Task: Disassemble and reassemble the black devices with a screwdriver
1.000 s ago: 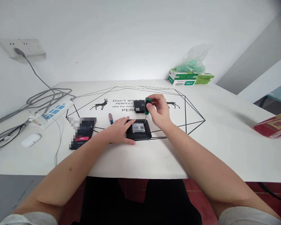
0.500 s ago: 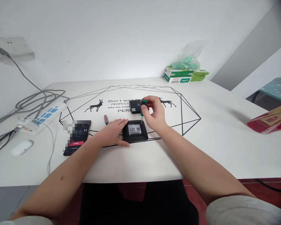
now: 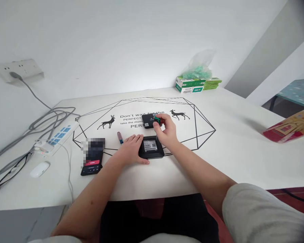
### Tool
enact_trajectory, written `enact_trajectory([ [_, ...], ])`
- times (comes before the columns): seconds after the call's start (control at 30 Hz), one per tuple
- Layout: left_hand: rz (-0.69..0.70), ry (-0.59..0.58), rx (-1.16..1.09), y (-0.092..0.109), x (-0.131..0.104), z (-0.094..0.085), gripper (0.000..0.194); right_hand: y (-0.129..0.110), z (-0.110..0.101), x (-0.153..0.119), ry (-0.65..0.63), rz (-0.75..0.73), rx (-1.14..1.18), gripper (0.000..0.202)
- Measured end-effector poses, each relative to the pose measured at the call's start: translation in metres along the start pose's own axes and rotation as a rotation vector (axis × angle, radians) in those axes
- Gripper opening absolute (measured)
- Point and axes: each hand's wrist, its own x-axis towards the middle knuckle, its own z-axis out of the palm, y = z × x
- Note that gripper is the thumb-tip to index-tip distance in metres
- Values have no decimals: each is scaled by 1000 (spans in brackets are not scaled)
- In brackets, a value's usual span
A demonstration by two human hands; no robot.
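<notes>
Head view: green screwdriver [image 3: 157,119] over the right side of the labelled black case [image 3: 152,155], mid-frame!
Good technique here calls for a near-upright shaft, gentle downward pressure and small, even turns, with the case braced against twisting; the tip's seating is too small to make out. Here's the right hand [image 3: 167,132], coming in from the lower right, wrist raised above the case, thumb and fingers pinched around the handle. And the left hand [image 3: 128,152] lies low and palm-down at the case's left side, fingers extended, thumb spread along the near edge, steadying rather than clasping it.
</notes>
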Motion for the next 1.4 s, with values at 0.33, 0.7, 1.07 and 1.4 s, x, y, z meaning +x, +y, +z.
enact_trajectory([
  [0.33, 81, 2, -77, -15, -4, -10, 121, -2, -1, 11, 74, 73, 40, 25],
  [0.7, 135, 39, -65, -11, -1, -16, 113, -41, 19, -1, -61, 177, 268, 28],
  [1.07, 131, 25, -84, -7, -4, -21, 101, -49, 25, -9, -107, 55, 211, 24],
  [1.4, 137, 55, -72, -7, -3, -21, 99, -51, 26, -11, -139, -123, 184, 19],
])
